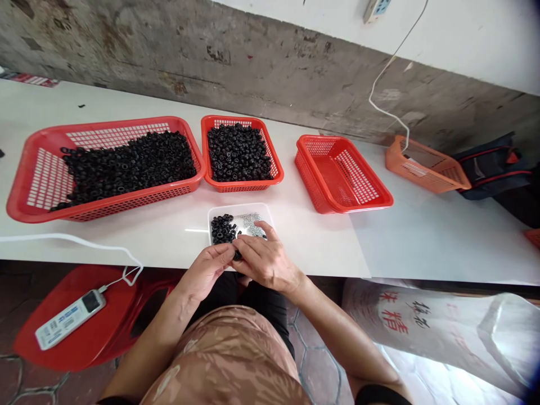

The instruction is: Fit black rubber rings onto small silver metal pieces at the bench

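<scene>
My left hand (211, 265) and my right hand (268, 256) meet at the table's front edge, just before a small clear plastic tray (264, 208). A small black ring-shaped part (237, 255) is pinched between them, partly covered by the fingers. The left thumb and fingers are closed on it. My right thumb and index finger close on its other side, while other right fingers reach over the tray. Inside the tray, black parts (221, 229) lie at the left and small silvery metal pieces (252, 222) at the right.
Behind stand a large red basket (101, 208) and a smaller red basket (244, 187), both holding many black parts. Another red basket (324, 197) and an orange basket (426, 174) are to the right. A white power bank (70, 319) rests on a red stool (97, 351); a sack (439, 320) lies below the table.
</scene>
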A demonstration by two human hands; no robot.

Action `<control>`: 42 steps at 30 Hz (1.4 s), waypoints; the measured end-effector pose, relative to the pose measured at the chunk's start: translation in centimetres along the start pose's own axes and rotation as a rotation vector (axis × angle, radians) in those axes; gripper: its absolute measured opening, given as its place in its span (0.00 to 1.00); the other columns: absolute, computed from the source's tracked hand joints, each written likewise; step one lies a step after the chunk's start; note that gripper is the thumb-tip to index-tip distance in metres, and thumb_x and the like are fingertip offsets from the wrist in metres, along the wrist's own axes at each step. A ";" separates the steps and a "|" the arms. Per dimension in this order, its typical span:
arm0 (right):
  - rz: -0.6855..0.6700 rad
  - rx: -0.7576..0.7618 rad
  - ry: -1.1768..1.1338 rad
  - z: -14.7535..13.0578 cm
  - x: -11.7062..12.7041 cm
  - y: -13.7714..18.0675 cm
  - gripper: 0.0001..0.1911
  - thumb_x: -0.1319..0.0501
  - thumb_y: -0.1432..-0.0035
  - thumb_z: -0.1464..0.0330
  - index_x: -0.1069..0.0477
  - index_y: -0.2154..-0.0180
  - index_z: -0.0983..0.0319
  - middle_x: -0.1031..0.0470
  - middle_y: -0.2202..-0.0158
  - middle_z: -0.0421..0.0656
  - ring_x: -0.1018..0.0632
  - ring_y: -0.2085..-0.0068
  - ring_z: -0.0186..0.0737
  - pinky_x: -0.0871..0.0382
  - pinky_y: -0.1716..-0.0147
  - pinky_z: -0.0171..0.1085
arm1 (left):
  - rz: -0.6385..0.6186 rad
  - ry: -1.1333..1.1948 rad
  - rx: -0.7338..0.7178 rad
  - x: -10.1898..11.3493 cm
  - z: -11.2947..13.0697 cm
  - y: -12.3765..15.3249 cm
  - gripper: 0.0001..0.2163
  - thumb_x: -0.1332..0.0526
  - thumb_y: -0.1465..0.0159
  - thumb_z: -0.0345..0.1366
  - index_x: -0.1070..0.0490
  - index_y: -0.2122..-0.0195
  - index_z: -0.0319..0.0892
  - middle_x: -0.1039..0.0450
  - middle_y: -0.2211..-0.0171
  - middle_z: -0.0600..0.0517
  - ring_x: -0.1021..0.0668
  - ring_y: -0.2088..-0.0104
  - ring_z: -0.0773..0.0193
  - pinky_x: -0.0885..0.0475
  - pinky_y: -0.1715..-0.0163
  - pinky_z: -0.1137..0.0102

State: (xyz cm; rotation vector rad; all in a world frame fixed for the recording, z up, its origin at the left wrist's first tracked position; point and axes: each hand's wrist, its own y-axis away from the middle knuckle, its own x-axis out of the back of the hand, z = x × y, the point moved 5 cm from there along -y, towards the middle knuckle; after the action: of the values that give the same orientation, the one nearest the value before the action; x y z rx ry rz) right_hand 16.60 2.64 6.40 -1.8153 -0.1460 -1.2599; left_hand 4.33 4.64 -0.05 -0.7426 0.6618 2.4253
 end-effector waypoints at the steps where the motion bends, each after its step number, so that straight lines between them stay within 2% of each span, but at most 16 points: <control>1: 0.005 -0.019 -0.035 0.2 0.0 0.0 0.12 0.44 0.30 0.65 0.27 0.54 0.67 0.18 0.60 0.48 0.18 0.63 0.39 0.41 0.39 0.50 | 0.006 0.002 -0.002 0.1 0.0 -0.1 0.13 0.28 0.42 0.44 0.24 0.72 0.38 0.24 0.73 0.50 0.23 0.68 0.62 0.30 0.63 0.70; 5: -0.014 -0.081 -0.125 0.7 -0.1 0.1 0.12 0.44 0.30 0.64 0.26 0.57 0.64 0.18 0.61 0.45 0.19 0.65 0.37 0.43 0.39 0.49 | -0.008 0.010 0.032 0.0 -0.4 -0.3 0.15 0.26 0.45 0.45 0.24 0.73 0.38 0.24 0.71 0.47 0.22 0.69 0.60 0.28 0.65 0.68; 9: -0.042 -0.065 -0.075 0.5 0.0 0.3 0.11 0.42 0.31 0.63 0.25 0.57 0.63 0.18 0.60 0.45 0.19 0.62 0.40 0.45 0.39 0.51 | -0.021 -0.011 0.033 -0.2 -0.4 -0.3 0.14 0.26 0.46 0.44 0.20 0.66 0.38 0.23 0.71 0.47 0.22 0.71 0.58 0.28 0.69 0.66; 14: -0.042 -0.056 0.057 0.2 0.0 0.4 0.13 0.43 0.31 0.63 0.25 0.53 0.62 0.19 0.53 0.48 0.19 0.59 0.42 0.47 0.39 0.54 | 0.089 -0.041 -0.074 -0.2 0.2 -0.3 0.14 0.22 0.53 0.37 0.22 0.69 0.40 0.26 0.73 0.53 0.24 0.71 0.64 0.28 0.68 0.71; 16: -0.034 -0.093 0.066 0.4 0.0 0.5 0.13 0.43 0.31 0.62 0.25 0.51 0.61 0.20 0.50 0.48 0.20 0.58 0.43 0.47 0.39 0.54 | 0.091 -0.067 -0.102 -0.5 0.4 -0.3 0.14 0.23 0.51 0.38 0.23 0.68 0.40 0.26 0.71 0.53 0.24 0.70 0.65 0.27 0.66 0.71; 20: -0.001 -0.169 0.081 0.6 0.0 0.9 0.13 0.39 0.33 0.61 0.25 0.51 0.59 0.21 0.47 0.48 0.20 0.58 0.42 0.46 0.39 0.53 | 0.029 -0.077 -0.042 -1.0 0.1 -0.2 0.13 0.31 0.39 0.45 0.23 0.67 0.40 0.26 0.72 0.50 0.24 0.70 0.61 0.26 0.67 0.67; 28: 0.004 -0.194 0.093 -0.2 0.1 0.7 0.17 0.40 0.32 0.59 0.26 0.49 0.62 0.21 0.47 0.50 0.19 0.59 0.41 0.43 0.40 0.51 | 0.151 -0.040 -0.095 -0.4 0.0 -0.4 0.11 0.26 0.46 0.41 0.22 0.73 0.38 0.26 0.74 0.52 0.27 0.73 0.68 0.31 0.70 0.74; 34: 0.021 -0.174 0.135 -1.1 -0.3 0.1 0.16 0.44 0.30 0.66 0.28 0.48 0.70 0.21 0.49 0.55 0.19 0.58 0.45 0.43 0.41 0.52 | 0.246 -0.128 -0.207 -0.2 0.8 0.0 0.11 0.27 0.46 0.41 0.22 0.73 0.39 0.26 0.74 0.53 0.27 0.70 0.66 0.31 0.65 0.73; 38: 0.015 -0.216 0.057 -0.6 -0.5 0.2 0.13 0.44 0.29 0.67 0.29 0.49 0.67 0.19 0.52 0.51 0.18 0.58 0.43 0.43 0.41 0.51 | 0.171 -0.200 -0.201 -0.1 0.8 0.2 0.11 0.31 0.41 0.43 0.21 0.67 0.39 0.26 0.72 0.52 0.28 0.69 0.64 0.32 0.63 0.71; 42: -0.012 -0.232 -0.052 -0.1 -0.4 0.3 0.13 0.47 0.28 0.67 0.32 0.47 0.67 0.19 0.53 0.51 0.19 0.58 0.41 0.41 0.42 0.48 | 0.132 -0.284 -0.198 0.1 0.6 0.3 0.11 0.33 0.38 0.42 0.22 0.69 0.38 0.31 0.74 0.53 0.31 0.70 0.65 0.36 0.65 0.71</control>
State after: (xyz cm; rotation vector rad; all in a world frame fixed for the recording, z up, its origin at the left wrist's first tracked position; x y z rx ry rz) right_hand 16.47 2.52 5.92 -2.0484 -0.0399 -1.2813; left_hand 3.84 4.82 0.42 -0.4256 0.3721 2.6765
